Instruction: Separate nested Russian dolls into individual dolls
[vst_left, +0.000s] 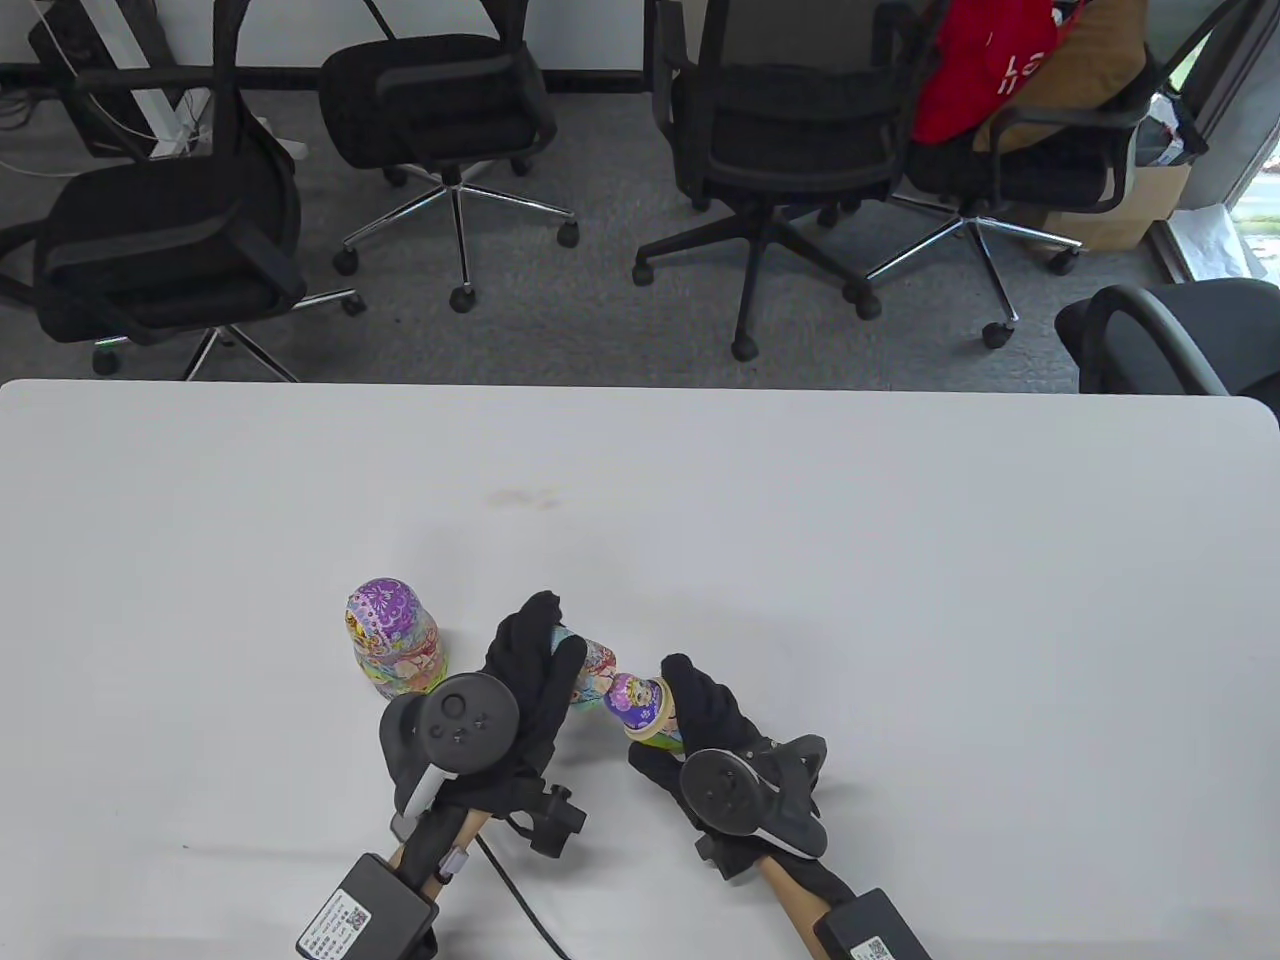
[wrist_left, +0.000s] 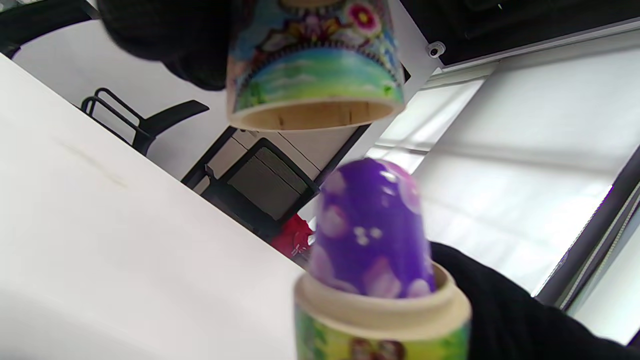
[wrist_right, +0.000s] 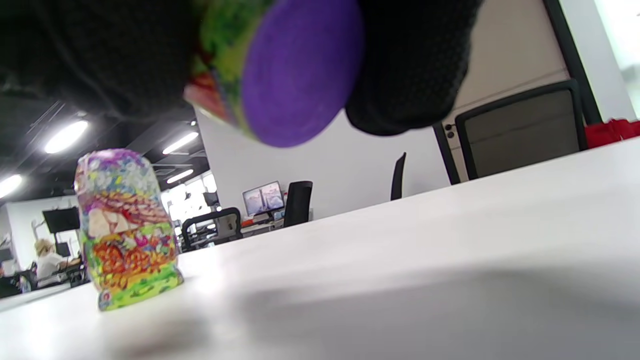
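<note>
The white table (vst_left: 900, 560) carries one closed big doll (vst_left: 392, 638) standing upright at your left. Your left hand (vst_left: 520, 680) grips a doll top half (wrist_left: 315, 60), lifted clear, open end facing the other piece. Your right hand (vst_left: 715, 735) grips the bottom half (wrist_left: 380, 325), a smaller purple doll (wrist_left: 372, 230) sitting inside it.

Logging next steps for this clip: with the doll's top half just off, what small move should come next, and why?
Probably set the top half down on the table, freeing the left hand. It is already clear of the bottom half in the right hand, where a smaller purple doll sits exposed, still to be lifted out.
</note>
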